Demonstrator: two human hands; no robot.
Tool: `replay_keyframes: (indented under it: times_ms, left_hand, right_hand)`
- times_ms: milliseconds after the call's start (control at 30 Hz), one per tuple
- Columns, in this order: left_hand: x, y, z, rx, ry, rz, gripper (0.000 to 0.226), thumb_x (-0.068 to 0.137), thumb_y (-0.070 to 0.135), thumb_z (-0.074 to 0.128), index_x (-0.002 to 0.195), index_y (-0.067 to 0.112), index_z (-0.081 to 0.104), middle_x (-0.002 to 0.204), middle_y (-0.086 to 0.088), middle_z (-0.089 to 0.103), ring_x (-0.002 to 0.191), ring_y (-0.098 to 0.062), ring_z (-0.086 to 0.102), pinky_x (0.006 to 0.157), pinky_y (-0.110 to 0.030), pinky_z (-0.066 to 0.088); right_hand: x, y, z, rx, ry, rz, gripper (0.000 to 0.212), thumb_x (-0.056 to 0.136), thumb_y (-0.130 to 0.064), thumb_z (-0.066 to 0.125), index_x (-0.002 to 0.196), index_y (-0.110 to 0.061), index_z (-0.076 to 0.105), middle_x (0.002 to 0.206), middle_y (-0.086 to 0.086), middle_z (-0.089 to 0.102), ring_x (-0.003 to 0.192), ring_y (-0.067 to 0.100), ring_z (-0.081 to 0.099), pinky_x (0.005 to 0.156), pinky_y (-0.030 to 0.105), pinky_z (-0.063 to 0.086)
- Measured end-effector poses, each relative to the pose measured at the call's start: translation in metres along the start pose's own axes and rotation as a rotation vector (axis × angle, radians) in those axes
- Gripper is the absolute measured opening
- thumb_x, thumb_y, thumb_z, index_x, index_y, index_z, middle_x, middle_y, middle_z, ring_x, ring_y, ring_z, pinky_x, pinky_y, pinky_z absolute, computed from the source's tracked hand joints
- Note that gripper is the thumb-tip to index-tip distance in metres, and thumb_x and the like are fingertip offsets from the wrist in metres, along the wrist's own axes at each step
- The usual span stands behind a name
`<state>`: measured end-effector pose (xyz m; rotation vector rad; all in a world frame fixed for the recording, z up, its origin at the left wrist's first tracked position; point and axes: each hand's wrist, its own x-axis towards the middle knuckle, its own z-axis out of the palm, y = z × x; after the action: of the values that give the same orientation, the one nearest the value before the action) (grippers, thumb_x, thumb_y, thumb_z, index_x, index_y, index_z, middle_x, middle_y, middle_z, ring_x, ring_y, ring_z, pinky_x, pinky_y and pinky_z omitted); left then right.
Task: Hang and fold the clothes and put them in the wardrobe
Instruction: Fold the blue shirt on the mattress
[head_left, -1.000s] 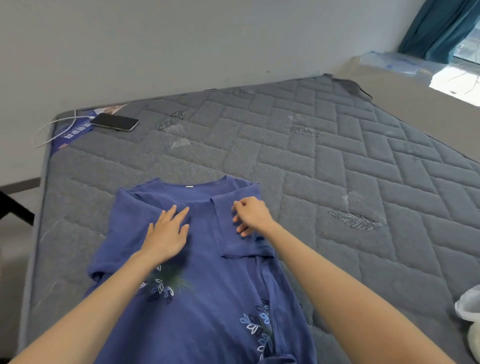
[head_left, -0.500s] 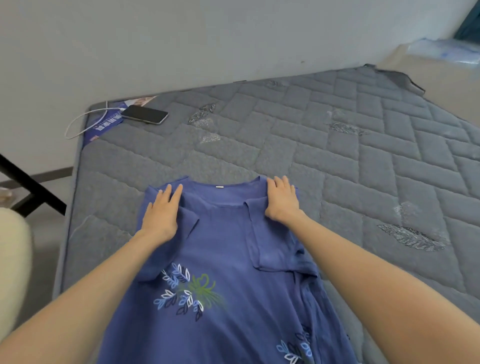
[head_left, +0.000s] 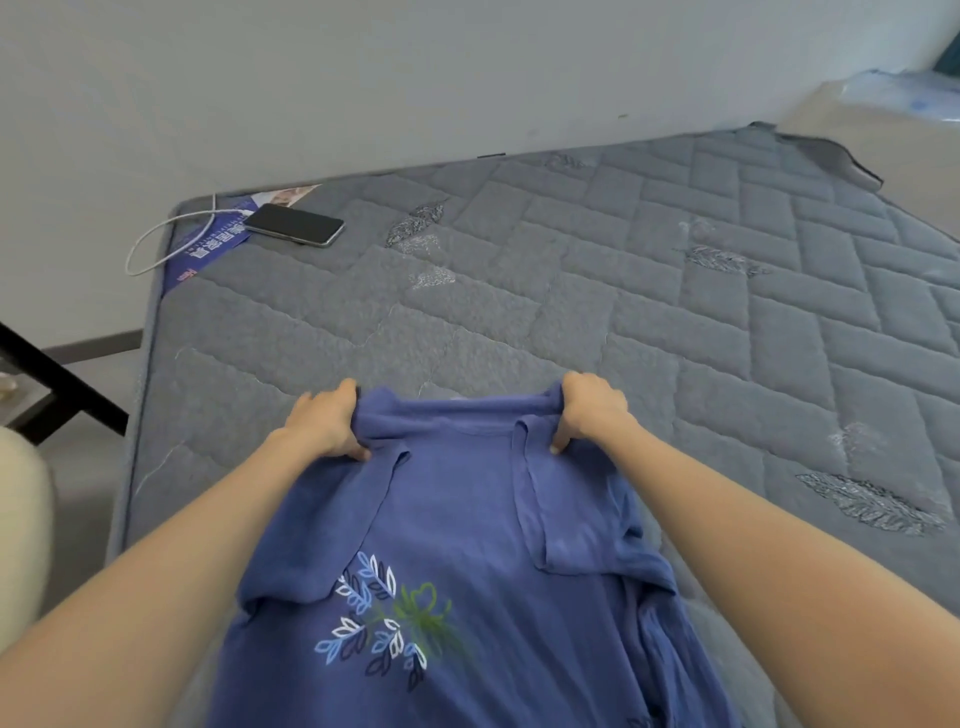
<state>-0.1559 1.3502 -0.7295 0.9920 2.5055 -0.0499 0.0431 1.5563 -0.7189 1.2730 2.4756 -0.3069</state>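
Holds blue shirt (head_left: 467, 519) at its far shoulders on grey mattress (head_left: 571, 291), with left grip (head_left: 327, 421) and right grip (head_left: 589, 410) each curled round bunched cloth; phone (head_left: 294, 224) far left.

Phone (head_left: 294, 224), cable (head_left: 156, 244) on mattress (head_left: 571, 291)

Bare forearms (head_left: 208, 525), left hand (head_left: 324, 422), right hand (head_left: 592, 411)

Shirt (head_left: 467, 519): soft matt blue cloth with a printed leaf motif. Mattress (head_left: 571, 291): grey quilted fabric, coarse and matt, with stitched seams and embroidered leaves. Phone (head_left: 294, 224): glossy black glass face. Cable (head_left: 156, 249): smooth white plastic.
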Motion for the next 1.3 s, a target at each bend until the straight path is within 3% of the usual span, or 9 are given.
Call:
replay_keyframes:
  times_ms: [100, 167, 233, 467, 633, 767, 967, 1100, 1300]
  left_hand:
    - [-0.017, -0.002, 0.006, -0.067, 0.052, -0.003, 0.047, 0.081, 0.026, 0.069, 0.116, 0.007, 0.044, 0.119, -0.015, 0.058, 0.108, -0.034, 0.056, 0.084, -0.038, 0.045]
    - [-0.030, 0.000, 0.010, 0.059, 0.144, 0.016, 0.025, 0.087, 0.022, 0.058, 0.107, 0.008, 0.050, 0.115, -0.015, 0.060, 0.106, -0.035, 0.057, 0.078, -0.037, 0.044]
    - [-0.044, 0.000, 0.010, 0.093, 0.247, 0.012, 0.017, 0.087, 0.016, 0.054, 0.102, 0.008, 0.052, 0.111, -0.017, 0.061, 0.103, -0.037, 0.058, 0.072, -0.036, 0.042]
    - [-0.065, 0.001, -0.036, 0.012, 0.607, 0.027, 0.010, 0.085, 0.006, 0.050, 0.094, 0.005, 0.049, 0.098, -0.027, 0.061, 0.091, -0.046, 0.058, 0.064, -0.040, 0.036]
    - [-0.066, 0.008, -0.085, 0.008, 0.827, 0.050, 0.009, 0.084, 0.003, 0.049, 0.093, 0.004, 0.046, 0.091, -0.031, 0.061, 0.082, -0.047, 0.056, 0.060, -0.038, 0.024]
    - [-0.066, 0.016, -0.125, 0.000, 0.964, 0.017, 0.025, 0.080, -0.003, 0.048, 0.104, 0.004, 0.051, 0.087, -0.028, 0.063, 0.082, -0.045, 0.057, 0.065, -0.036, 0.020]
    - [-0.074, 0.009, -0.134, 0.026, 0.996, 0.044, 0.025, 0.078, -0.005, 0.049, 0.100, 0.005, 0.053, 0.085, -0.025, 0.064, 0.085, -0.043, 0.057, 0.069, -0.040, 0.027]
    - [-0.090, -0.007, -0.098, 0.100, 0.862, 0.119, 0.018, 0.073, -0.003, 0.053, 0.088, 0.007, 0.049, 0.078, -0.022, 0.063, 0.080, -0.042, 0.056, 0.065, -0.037, 0.020]
    - [-0.126, -0.025, -0.025, 0.108, 0.635, 0.273, 0.028, 0.067, -0.005, 0.058, 0.092, 0.008, 0.055, 0.080, -0.017, 0.063, 0.080, -0.040, 0.057, 0.067, -0.039, 0.034]
  right_hand:
    - [-0.012, 0.006, 0.005, -0.077, 0.054, -0.020, 0.063, 0.069, -0.039, 0.082, 0.119, -0.011, 0.054, 0.128, 0.009, 0.050, 0.125, 0.029, 0.042, 0.099, 0.041, 0.035]
    - [-0.024, 0.009, 0.011, -0.119, 0.127, -0.061, 0.043, 0.079, -0.035, 0.074, 0.112, -0.012, 0.058, 0.122, 0.008, 0.057, 0.117, 0.028, 0.051, 0.092, 0.037, 0.036]
    - [-0.037, 0.012, 0.012, -0.121, 0.209, -0.094, 0.022, 0.087, -0.023, 0.062, 0.107, -0.012, 0.059, 0.116, 0.009, 0.062, 0.107, 0.030, 0.059, 0.084, 0.033, 0.038]
    - [-0.063, 0.004, -0.055, 0.064, 0.561, -0.202, 0.018, 0.082, -0.008, 0.053, 0.079, -0.022, 0.065, 0.102, 0.011, 0.066, 0.093, 0.035, 0.062, 0.064, 0.030, 0.030]
    - [-0.056, -0.001, -0.100, 0.015, 0.790, -0.216, 0.016, 0.089, -0.005, 0.044, 0.092, -0.012, 0.058, 0.104, 0.012, 0.059, 0.095, 0.036, 0.056, 0.068, 0.036, 0.030]
    - [-0.050, -0.009, -0.131, -0.004, 0.928, -0.219, 0.016, 0.089, -0.003, 0.043, 0.095, -0.008, 0.057, 0.106, 0.013, 0.054, 0.103, 0.032, 0.043, 0.071, 0.033, 0.021]
    - [-0.055, -0.007, -0.124, 0.110, 0.815, -0.337, 0.015, 0.084, 0.003, 0.045, 0.092, -0.004, 0.056, 0.103, 0.015, 0.052, 0.097, 0.032, 0.047, 0.062, 0.034, 0.025]
    - [-0.070, 0.001, -0.084, 0.148, 0.628, -0.348, 0.018, 0.079, 0.002, 0.049, 0.089, -0.012, 0.056, 0.098, 0.010, 0.057, 0.091, 0.034, 0.055, 0.059, 0.032, 0.026]
    - [-0.105, 0.017, -0.017, 0.078, 0.397, -0.359, 0.020, 0.075, -0.002, 0.051, 0.089, -0.016, 0.051, 0.107, 0.008, 0.061, 0.102, 0.033, 0.057, 0.068, 0.034, 0.038]
